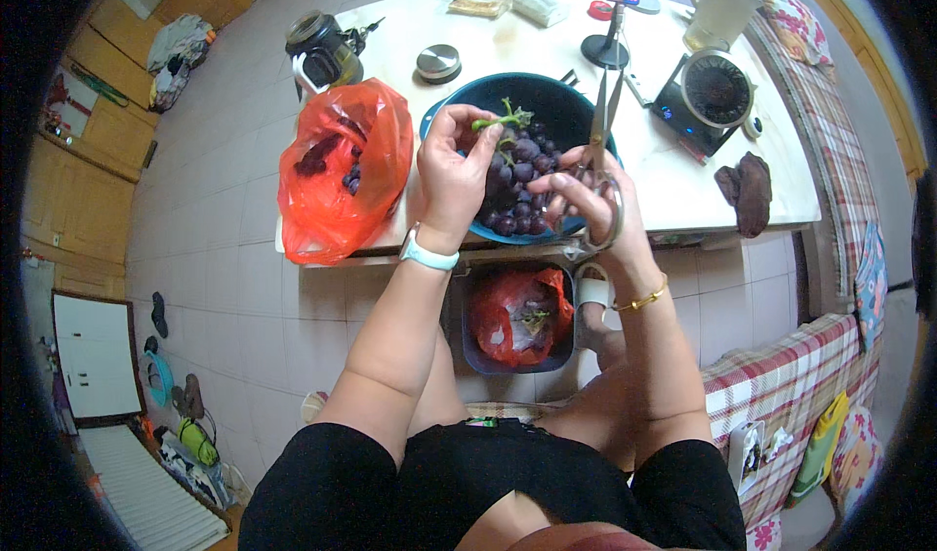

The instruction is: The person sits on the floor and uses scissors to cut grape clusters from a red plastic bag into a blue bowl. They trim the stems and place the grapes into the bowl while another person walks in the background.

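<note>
My left hand (455, 167) pinches a green grape stem (505, 120) above the near left part of a blue plastic basin (542, 82). Dark purple grapes (521, 174) lie in the basin, some on stems near my fingers. In my right hand (607, 192) is a pair of metal scissors (604, 119), its blades pointing up and away from me, slightly apart. The fingers of that hand reach over the basin's right side and hide some grapes. Left of the basin, a red plastic bag (344, 214) stands gaping with dark grapes inside.
A lidded dark jar (326, 49) and a round metal lid (438, 63) stand behind the bag. Farther right are a phone on a stand (606, 49), a small electric stove (688, 108), a pitcher (721, 13) and a brown cloth (750, 194). Below the table edge sits a red-lined bin (483, 357).
</note>
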The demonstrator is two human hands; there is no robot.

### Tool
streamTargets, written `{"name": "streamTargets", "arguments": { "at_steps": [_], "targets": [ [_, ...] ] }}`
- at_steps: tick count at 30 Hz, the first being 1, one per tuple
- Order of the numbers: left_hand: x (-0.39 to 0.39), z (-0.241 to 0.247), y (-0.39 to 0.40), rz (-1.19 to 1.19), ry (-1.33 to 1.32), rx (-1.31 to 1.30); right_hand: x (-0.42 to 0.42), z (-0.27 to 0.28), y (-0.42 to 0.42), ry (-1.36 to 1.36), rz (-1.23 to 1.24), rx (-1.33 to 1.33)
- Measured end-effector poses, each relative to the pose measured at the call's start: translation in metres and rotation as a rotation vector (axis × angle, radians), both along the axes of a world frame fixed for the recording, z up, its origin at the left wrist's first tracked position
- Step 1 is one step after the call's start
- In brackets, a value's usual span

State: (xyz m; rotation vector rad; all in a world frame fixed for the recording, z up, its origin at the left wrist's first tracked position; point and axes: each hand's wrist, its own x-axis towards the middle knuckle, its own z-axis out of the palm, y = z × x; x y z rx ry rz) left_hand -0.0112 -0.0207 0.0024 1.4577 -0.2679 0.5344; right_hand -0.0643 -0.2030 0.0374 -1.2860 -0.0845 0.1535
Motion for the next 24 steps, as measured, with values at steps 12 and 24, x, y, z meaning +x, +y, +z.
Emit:
{"name": "streamTargets", "arguments": {
  "at_steps": [12, 24],
  "targets": [
    [-0.021, 0.027, -0.012, 0.279, -0.133, 0.540, 0.015, -0.012, 0.032, -0.250, -0.201, -0.132],
    [-0.023, 0.024, -0.005, 0.261, -0.052, 0.464, 0.021, -0.005, 0.046, -0.450, -0.408, -0.539]
  ]
}}
